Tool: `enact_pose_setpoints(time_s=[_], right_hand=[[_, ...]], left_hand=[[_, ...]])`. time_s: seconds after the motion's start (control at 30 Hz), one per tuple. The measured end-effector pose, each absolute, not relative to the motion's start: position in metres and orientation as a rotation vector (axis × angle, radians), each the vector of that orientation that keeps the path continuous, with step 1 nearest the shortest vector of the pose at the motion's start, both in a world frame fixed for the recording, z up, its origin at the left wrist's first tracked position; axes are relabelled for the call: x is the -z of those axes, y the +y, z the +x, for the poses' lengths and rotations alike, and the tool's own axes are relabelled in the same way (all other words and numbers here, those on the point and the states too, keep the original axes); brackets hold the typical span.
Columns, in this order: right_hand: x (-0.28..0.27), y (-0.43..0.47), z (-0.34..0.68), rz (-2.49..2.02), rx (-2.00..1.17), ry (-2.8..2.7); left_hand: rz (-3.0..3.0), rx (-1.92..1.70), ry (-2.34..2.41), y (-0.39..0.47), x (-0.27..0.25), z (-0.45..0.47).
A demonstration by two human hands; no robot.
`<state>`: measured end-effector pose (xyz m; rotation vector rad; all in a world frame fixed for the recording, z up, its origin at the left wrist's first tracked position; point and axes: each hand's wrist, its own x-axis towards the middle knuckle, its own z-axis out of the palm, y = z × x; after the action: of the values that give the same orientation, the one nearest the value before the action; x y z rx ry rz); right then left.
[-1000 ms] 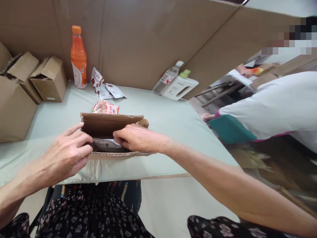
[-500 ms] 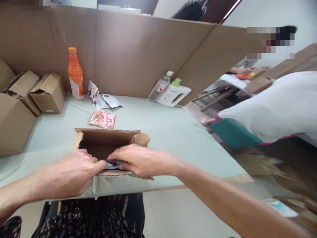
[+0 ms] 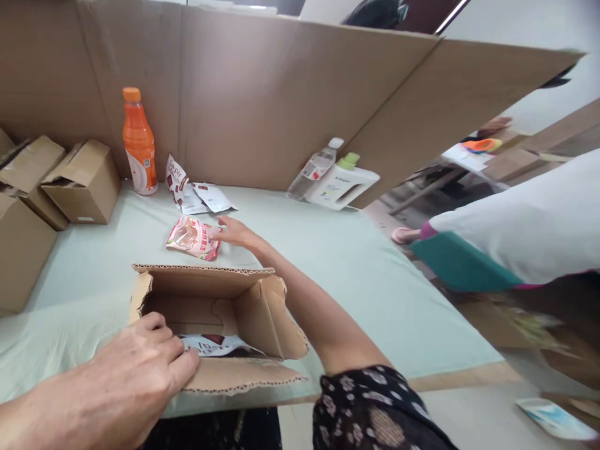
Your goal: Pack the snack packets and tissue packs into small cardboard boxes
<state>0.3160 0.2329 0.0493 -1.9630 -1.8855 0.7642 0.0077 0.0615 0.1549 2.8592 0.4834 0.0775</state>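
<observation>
While the left hand (image 3: pixel 150 356) rests curled over the near-left part of a carton (image 3: pixel 257 312), the right hand (image 3: pixel 237 232) is out at the right end of a pink packet (image 3: pixel 188 239). Right: thumb and fingers parted, fairly wide, thumb at the packet's edge. Packet lies flat on the worktop (image 3: pixel 375 294), between the carton and the rear edge, left of the middle.

Left: fingers bent over the carton wall, thumb beside the white pouch (image 3: pixel 215 345) inside; cannot tell whether it pinches cardboard, pouch or both. Probably steadies the carton and keeps the pouch in its place.

Carton sits close to the worktop's near edge, mouth up, within easy reach. Near and right flaps spread outward, presumably so the mouth stays unblocked. Pouch lies along the near wall.

Rear edge, left to right: orange bottle (image 3: pixel 140 150), upright; flat pouches (image 3: pixel 210 199) just beside it; clear bottle (image 3: pixel 315 170) and white jug (image 3: pixel 344 186), near the rear-right corner. All set before the cardboard screen (image 3: pixel 262 94), likely to stay out of the hands' way. Small boxes (image 3: pixel 89 187) grouped at rear left.
</observation>
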Motion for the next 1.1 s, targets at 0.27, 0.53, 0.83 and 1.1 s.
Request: enact_pose_setpoints(time_s=[0.27,0.53,0.83,1.1], right_hand=[[-0.061,0.219,0.296,-1.871,-0.801,-1.933],[-0.176,0.051,0.330,-1.249,0.151,-1.620],[-0.189,-0.003,0.264,-1.332,0.006,-2.351],[-0.157,0.045,0.227,-1.530,-0.479,-2.875]], left_hand=[[2.787,-0.041,0.461,0.063,-0.149,0.003],[2.892,-0.064,0.348,0.061,-0.148,0.003],[3.052,-0.148,0.400,0.048,-0.141,0.003],[3.150,-0.499,0.616,0.044,-0.148,-0.004]])
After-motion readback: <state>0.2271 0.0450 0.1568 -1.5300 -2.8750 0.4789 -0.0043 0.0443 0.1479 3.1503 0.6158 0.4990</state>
